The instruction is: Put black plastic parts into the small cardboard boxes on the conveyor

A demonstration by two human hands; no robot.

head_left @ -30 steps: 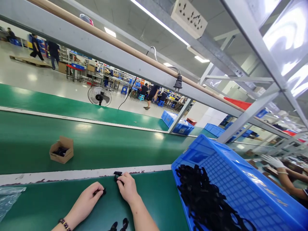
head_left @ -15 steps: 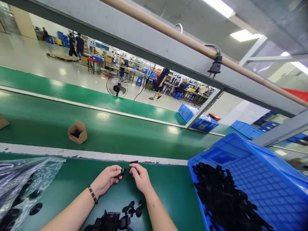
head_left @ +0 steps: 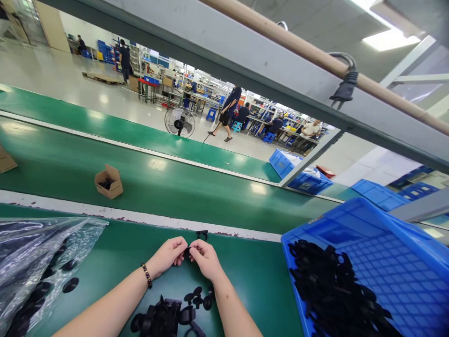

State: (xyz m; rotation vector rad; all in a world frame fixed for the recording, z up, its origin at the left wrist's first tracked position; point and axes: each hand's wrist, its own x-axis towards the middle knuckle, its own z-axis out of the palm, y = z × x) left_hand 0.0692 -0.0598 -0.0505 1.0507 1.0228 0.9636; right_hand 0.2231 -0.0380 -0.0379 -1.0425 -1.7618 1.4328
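Observation:
My left hand (head_left: 171,252) and my right hand (head_left: 206,260) meet above the green work surface, fingertips pinched on a small black plastic part (head_left: 187,252) mostly covered by the fingers. A black ring-shaped clip (head_left: 202,235) shows just beyond my right fingers; whether it touches them I cannot tell. Nearer to me, between the forearms, lies a pile of black plastic parts (head_left: 161,319). Several small black round-headed pieces (head_left: 198,298) are beside it, close to my right forearm.
At right stands a blue crate (head_left: 407,267) with many black parts. A clear plastic bag (head_left: 87,229) holding black discs lies at left, with a loose black disc (head_left: 70,285) beside it. An open cardboard box (head_left: 114,189) sits on the green belt (head_left: 189,196). A metal frame crosses overhead.
My hands have come together; the right fingers now join the left on the small black part. The ring-shaped clip shows more fully beyond the right hand. The view has shifted slightly.

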